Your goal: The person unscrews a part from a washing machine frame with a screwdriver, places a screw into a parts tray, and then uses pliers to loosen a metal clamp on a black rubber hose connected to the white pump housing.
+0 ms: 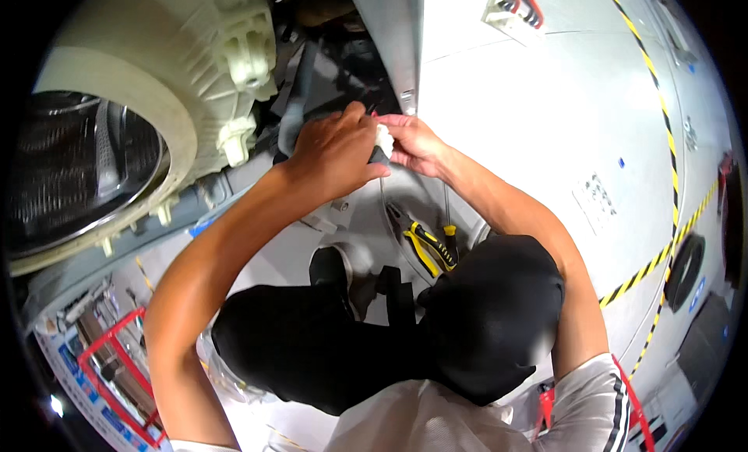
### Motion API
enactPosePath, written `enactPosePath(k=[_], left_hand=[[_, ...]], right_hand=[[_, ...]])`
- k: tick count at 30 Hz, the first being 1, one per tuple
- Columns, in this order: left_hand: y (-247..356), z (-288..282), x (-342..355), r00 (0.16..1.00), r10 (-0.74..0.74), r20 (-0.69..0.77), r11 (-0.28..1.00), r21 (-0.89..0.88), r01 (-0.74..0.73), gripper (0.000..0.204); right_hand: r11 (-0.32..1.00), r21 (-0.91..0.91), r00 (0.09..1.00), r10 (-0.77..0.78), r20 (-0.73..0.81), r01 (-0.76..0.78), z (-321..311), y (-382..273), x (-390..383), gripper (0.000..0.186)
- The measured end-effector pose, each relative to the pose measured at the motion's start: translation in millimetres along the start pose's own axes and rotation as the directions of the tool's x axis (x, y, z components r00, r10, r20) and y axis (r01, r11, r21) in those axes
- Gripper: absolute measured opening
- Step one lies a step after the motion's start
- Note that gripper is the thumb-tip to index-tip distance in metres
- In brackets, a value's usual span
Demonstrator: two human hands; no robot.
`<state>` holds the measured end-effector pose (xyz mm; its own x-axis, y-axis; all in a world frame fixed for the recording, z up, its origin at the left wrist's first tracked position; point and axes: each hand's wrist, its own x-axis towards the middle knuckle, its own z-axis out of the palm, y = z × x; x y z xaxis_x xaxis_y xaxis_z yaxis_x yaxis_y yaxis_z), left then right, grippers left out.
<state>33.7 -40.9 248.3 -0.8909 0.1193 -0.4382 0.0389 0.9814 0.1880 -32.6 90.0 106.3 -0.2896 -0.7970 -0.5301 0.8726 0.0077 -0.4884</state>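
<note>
In front of the open side of a washing machine, both my hands meet around a small white plastic part (383, 141) with a dark grey piece against it. My left hand (335, 150) is closed over it from the left, back of the hand up, hiding most of what it grips. From the right, my right hand (418, 146) pinches at the same part with bent fingers; a bit of red shows by its fingertips. The cream outer tub (179, 54) of the machine, with its metal drum (86, 164), stands to the left. A grey hose (300, 97) runs just behind my left hand.
Yellow-black pliers (425, 241) and a screwdriver (449, 238) lie below my hands, near my knee. The grey cabinet panel (393, 47) rises ahead. Yellow-black tape (666, 125) marks the floor at right. A red frame (117, 351) stands at lower left.
</note>
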Motion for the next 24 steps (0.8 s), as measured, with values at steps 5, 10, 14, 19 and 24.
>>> enactPosePath(k=[5, 10, 14, 19, 24], left_hand=[[-1, 1, -2, 0.995, 0.085, -0.052, 0.996, -0.009, -0.085, 0.049], [0, 11, -1, 0.986, 0.111, -0.122, 0.994, 0.028, -0.108, 0.054], [-3, 11, -3, 0.984, 0.104, -0.146, 0.995, 0.022, -0.102, 0.056], [-8, 18, -1, 0.967, 0.153, -0.202, 0.988, 0.008, -0.155, 0.055], [-8, 17, 0, 0.967, 0.146, -0.207, 0.988, -0.025, -0.154, 0.054]], right_hand=[[0.999, 0.034, 0.992, -0.032, -0.119, 0.036, -5, 5, 5, 0.017], [0.991, 0.112, 0.996, -0.073, -0.046, 0.077, -9, 3, -5, 0.018], [0.987, 0.128, 0.995, -0.09, -0.048, 0.096, 4, 6, -8, 0.019], [0.995, 0.06, 0.99, -0.075, -0.12, 0.083, 9, 3, -8, 0.02], [0.989, 0.111, 0.992, -0.087, -0.088, 0.097, 7, 0, -3, 0.019]])
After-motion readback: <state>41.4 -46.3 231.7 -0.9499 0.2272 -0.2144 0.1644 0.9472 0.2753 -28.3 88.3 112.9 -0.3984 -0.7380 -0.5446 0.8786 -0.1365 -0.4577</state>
